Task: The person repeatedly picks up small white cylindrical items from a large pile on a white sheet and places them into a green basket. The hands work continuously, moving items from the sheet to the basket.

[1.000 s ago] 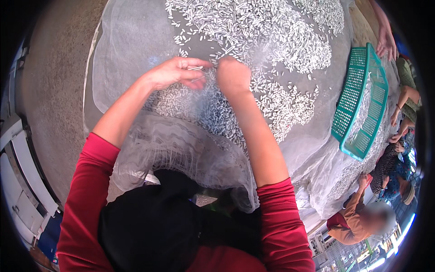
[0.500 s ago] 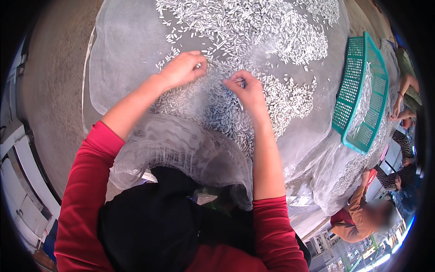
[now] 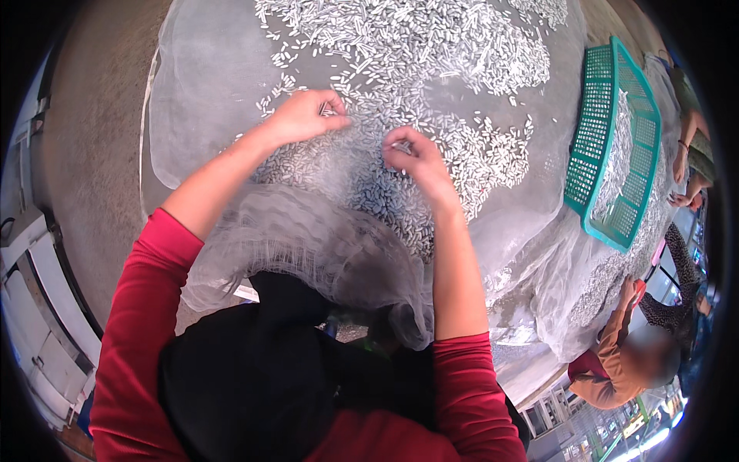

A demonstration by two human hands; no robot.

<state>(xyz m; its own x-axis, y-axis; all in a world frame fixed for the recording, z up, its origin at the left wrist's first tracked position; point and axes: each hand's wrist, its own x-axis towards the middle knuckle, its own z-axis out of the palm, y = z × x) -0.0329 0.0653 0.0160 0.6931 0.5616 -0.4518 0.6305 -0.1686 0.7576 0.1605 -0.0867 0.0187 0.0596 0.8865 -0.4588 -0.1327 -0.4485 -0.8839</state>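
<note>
Small silvery-white rod-shaped pieces (image 3: 477, 165) lie spread in a thin layer in front of me, on a sheer white mesh cloth (image 3: 204, 85). My left hand (image 3: 308, 117) hovers low over the left side of the spread, fingers curled, with a few rods showing inside them. To its right, my right hand (image 3: 419, 160) is bent inward with its thumb and fingers pinched round small rods, partly hidden by the fingers. The two hands are apart, and the pieces between them look bluish and slightly blurred.
A larger heap of rods (image 3: 431, 38) lies beyond my hands. At the right stands a green perforated plastic basket (image 3: 596, 131) with more rods inside. Gathered netting (image 3: 308, 231) bunches along the near edge. Other people's hands (image 3: 681, 181) and a brown-sleeved person (image 3: 612, 369) are at the right.
My left hand has turned a little, showing the rods within its fingers. The right hand's fingers have shifted their pinch slightly. The whole view has moved slightly.
</note>
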